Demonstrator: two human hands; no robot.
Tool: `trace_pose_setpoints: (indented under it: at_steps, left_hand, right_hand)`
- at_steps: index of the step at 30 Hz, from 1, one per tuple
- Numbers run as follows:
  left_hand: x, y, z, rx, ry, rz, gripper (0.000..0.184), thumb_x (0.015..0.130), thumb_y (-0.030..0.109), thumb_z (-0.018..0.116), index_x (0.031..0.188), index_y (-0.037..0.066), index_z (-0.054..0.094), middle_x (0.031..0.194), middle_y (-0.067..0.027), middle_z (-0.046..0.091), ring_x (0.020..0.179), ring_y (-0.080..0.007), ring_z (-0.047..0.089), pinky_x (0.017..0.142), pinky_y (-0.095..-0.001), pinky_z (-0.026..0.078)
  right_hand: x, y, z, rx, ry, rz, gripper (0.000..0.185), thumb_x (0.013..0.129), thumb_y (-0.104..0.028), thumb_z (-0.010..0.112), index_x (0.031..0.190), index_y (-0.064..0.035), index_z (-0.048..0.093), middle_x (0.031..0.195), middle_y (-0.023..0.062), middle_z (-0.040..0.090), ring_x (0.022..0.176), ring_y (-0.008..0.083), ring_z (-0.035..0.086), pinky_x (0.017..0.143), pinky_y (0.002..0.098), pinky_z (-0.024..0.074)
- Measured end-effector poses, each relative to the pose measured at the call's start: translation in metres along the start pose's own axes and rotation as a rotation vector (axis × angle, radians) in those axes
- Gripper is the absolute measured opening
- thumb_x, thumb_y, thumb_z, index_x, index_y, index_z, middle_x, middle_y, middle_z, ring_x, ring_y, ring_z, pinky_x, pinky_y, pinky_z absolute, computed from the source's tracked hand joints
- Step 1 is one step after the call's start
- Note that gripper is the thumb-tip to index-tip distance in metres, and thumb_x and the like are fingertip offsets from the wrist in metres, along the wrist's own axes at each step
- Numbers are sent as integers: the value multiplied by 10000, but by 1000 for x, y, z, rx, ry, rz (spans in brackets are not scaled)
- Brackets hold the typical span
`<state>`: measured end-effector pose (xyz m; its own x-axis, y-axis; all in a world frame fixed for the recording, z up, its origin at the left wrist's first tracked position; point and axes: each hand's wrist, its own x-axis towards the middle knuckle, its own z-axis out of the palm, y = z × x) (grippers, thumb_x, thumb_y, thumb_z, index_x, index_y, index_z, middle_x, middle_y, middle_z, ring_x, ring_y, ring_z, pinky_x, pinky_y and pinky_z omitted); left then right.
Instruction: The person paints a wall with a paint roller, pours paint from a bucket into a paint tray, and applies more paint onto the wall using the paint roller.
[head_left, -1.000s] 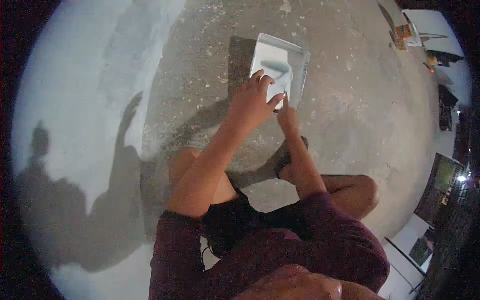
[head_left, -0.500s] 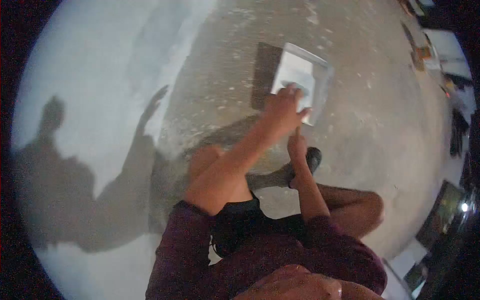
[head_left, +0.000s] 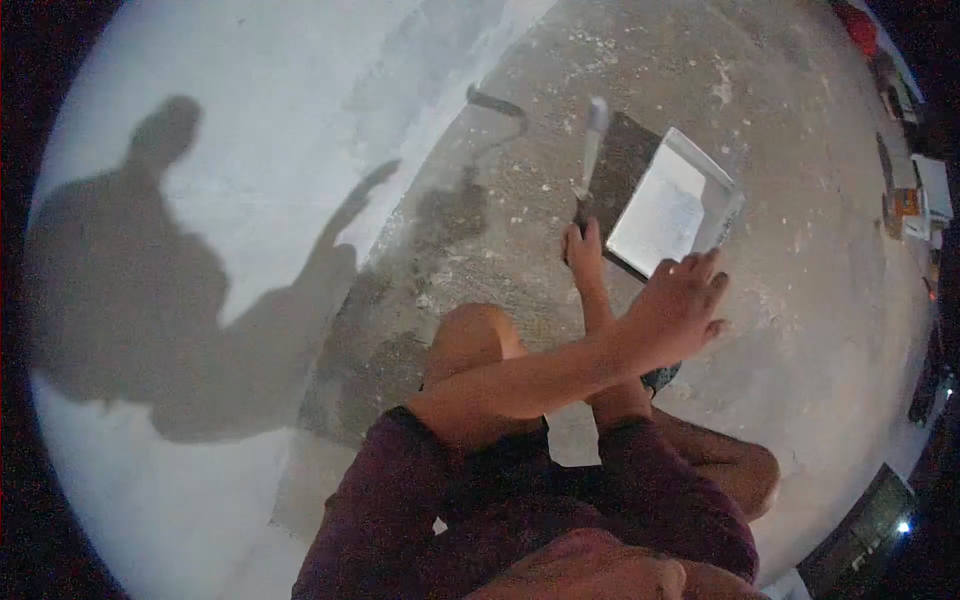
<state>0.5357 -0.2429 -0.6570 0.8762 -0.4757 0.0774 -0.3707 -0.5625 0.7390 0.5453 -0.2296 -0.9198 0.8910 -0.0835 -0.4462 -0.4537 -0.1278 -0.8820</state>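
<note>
My right hand [head_left: 583, 246] is closed around the dark handle of what looks like a small paint roller [head_left: 594, 145]. Its pale, blurred head points away from me, left of a white tray [head_left: 633, 235] on the floor. Inside the tray lies a whitish layer with a greyer patch. My left arm crosses over the right one. At the tray's near right edge, my left hand [head_left: 683, 302] hovers with its fingers spread and nothing in it. Whether its fingertips touch the rim I cannot tell.
A pale wall [head_left: 300, 90] rises on the left, carrying my shadow [head_left: 160, 270]. The concrete floor [head_left: 800, 290] is spotted with light specks. Various items, including an orange-brown object [head_left: 905, 202], line the far right edge. A dark panel [head_left: 865, 520] lies at lower right.
My right hand has come out from beneath the left, carrying the roller to the tray's left side. The left hand has left the tray's middle for its near right edge. The view has shifted.
</note>
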Motion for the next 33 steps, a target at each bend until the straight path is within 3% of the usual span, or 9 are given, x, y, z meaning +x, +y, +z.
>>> trace_pose_setpoints:
  at_steps: [4, 6, 10, 13, 17, 22, 26, 29, 33]
  left_hand:
    - [-6, 10, -15, -74, -64, -8, 520, 888, 384, 563, 1191, -35, 505, 1356, -268, 387, 1239, -383, 426, 992, -484, 371]
    - [-18, 15, -17, -23, 36, 4, 522, 887, 394, 561, 1179, -35, 504, 1365, -276, 372, 1241, -390, 416, 981, -492, 372]
    - [-34, 14, -32, -1, 59, -19, 511, 883, 389, 565, 1169, -31, 507, 1374, -274, 363, 1235, -398, 418, 974, -499, 372]
    - [-43, 10, -44, -5, 63, -57, 506, 880, 384, 566, 1172, -25, 501, 1387, -270, 350, 1240, -399, 415, 963, -499, 376]
    - [-46, 15, -55, 30, 103, -24, 507, 879, 373, 571, 1179, -26, 485, 1397, -266, 340, 1244, -394, 414, 956, -493, 381]
    - [-44, 21, -52, -9, 80, -1, 503, 877, 362, 579, 1177, -30, 480, 1394, -265, 344, 1232, -394, 426, 954, -488, 385]
    - [-49, 26, -57, -16, 113, -8, 493, 880, 364, 581, 1172, -21, 481, 1395, -260, 350, 1216, -398, 444, 946, -484, 394]
    - [-58, 31, -61, -34, 97, -24, 482, 877, 376, 590, 1168, 5, 488, 1396, -257, 354, 1219, -390, 447, 943, -484, 398]
    - [-65, 35, -74, -48, 112, -58, 479, 871, 379, 611, 1183, 38, 487, 1397, -253, 361, 1229, -380, 444, 952, -486, 395]
  right_hand:
    - [78, -37, 96, 8, -130, 0, 276, 930, -287, 560, 867, -25, 503, 630, 38, 509, 479, 115, 492, 400, 300, 371]
    - [113, -45, 129, -82, -199, -37, 366, 910, -318, 578, 963, 42, 546, 647, 106, 566, 555, 221, 616, 504, 362, 474]
    - [149, -37, 180, -54, -105, -214, 304, 919, -302, 581, 855, -9, 528, 607, 51, 544, 447, 148, 539, 411, 327, 442]
    - [113, -66, 178, -27, -195, -83, 326, 923, -315, 563, 888, 9, 542, 606, 111, 569, 486, 247, 585, 465, 393, 478]
    - [61, 8, 201, -468, -43, -478, 366, 915, -335, 545, 970, 28, 556, 711, 241, 613, 703, 442, 624, 622, 491, 496]
    - [-14, 13, 182, -426, -301, -342, 362, 907, -329, 556, 987, 24, 557, 750, 232, 622, 716, 433, 630, 640, 480, 500]
    - [95, -18, 183, -513, -71, -428, 368, 908, -348, 548, 961, 14, 577, 779, 221, 648, 772, 408, 644, 660, 478, 509]
    - [199, -38, 169, -398, -97, -299, 408, 932, -380, 509, 912, 20, 587, 646, 184, 619, 541, 295, 638, 519, 427, 499]
    - [220, -55, 151, -371, -237, -340, 415, 938, -385, 498, 906, 20, 586, 582, 157, 584, 431, 247, 587, 449, 396, 473]
